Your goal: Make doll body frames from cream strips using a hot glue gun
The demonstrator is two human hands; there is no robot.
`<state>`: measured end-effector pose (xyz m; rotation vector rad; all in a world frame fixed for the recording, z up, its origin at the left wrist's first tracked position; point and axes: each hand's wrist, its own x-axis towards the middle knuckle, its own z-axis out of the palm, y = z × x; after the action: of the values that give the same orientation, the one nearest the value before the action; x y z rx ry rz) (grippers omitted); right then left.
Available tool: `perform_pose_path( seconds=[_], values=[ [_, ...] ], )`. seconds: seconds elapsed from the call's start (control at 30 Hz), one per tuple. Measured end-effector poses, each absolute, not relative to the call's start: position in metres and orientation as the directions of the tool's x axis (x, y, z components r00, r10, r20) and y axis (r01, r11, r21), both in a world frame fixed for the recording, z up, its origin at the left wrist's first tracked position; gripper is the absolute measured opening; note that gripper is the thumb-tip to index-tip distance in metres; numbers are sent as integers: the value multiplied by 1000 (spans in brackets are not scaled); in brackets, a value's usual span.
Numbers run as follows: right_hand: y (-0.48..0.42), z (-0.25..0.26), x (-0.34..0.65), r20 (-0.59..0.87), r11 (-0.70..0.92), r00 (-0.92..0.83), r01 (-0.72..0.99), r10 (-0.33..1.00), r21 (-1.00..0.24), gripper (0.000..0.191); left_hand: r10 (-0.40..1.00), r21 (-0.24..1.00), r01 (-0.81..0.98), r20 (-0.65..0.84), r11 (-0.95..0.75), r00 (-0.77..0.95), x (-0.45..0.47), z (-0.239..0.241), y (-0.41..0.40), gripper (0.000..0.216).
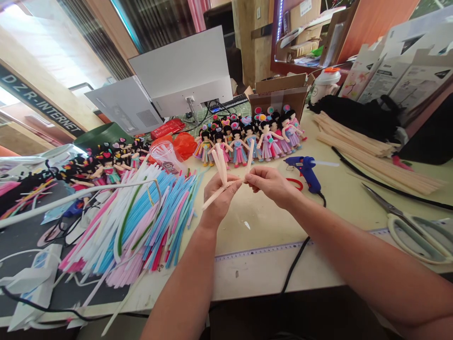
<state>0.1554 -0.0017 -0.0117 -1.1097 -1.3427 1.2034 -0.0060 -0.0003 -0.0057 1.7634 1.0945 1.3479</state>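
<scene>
My left hand [216, 208] pinches several beige pipe cleaners [221, 165] above the middle of the table. Some of them point up from the fingers, and one juts out toward the lower left. Close by on the right, my right hand [269, 185] has its thumb and fingers closed on a bent beige pipe cleaner [250, 155], whose end stands upright. A short beige stretch joins the two hands. Finished pipe-cleaner dolls [238, 144] with black hair and coloured dresses stand behind the hands. The fingertips partly hide where the strands meet.
Many coloured pipe cleaners [141, 212] lie left. On the right are a blue glue gun [308, 174] with its cord, scissors [406, 219] and a beige pipe cleaner bundle [382, 163]. A measuring tape [262, 250] runs along the front. A monitor [184, 71] stands behind.
</scene>
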Motion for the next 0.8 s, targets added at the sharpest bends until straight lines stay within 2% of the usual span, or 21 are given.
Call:
perform_pose_path(
  seconds=[0.17, 0.37, 0.5, 0.57, 0.67, 0.8],
  values=[
    [-1, -14, 155, 65, 63, -113, -26, 991, -998, 21, 889, 848, 269, 437, -457, 135, -6, -6, -1, 9],
    [-2, -14, 153, 104, 104, -83, -12, 991, -995, 22, 921, 893, 223, 375, -390, 106, -4, -6, -3, 12],
    [-3, -12, 153, 170, 172, -36, 67, 985, -983, 24, 953, 948, 136, 271, -289, 134, -5, -9, 0, 29],
    [-4, -11, 153, 242, 240, -2, 142, 970, -960, 24, 956, 960, 75, 260, -271, 133, -6, -12, 2, 45],
    [-6, -9, 155, 431, 396, 65, 292, 900, -871, 21, 977, 979, -17, 206, -205, 63, -7, -15, 7, 62],
    [-9, -7, 157, 667, 580, 24, 470, 745, -665, 18, 992, 997, 48, 58, -53, -112, -9, -15, 11, 58]
  ],
)
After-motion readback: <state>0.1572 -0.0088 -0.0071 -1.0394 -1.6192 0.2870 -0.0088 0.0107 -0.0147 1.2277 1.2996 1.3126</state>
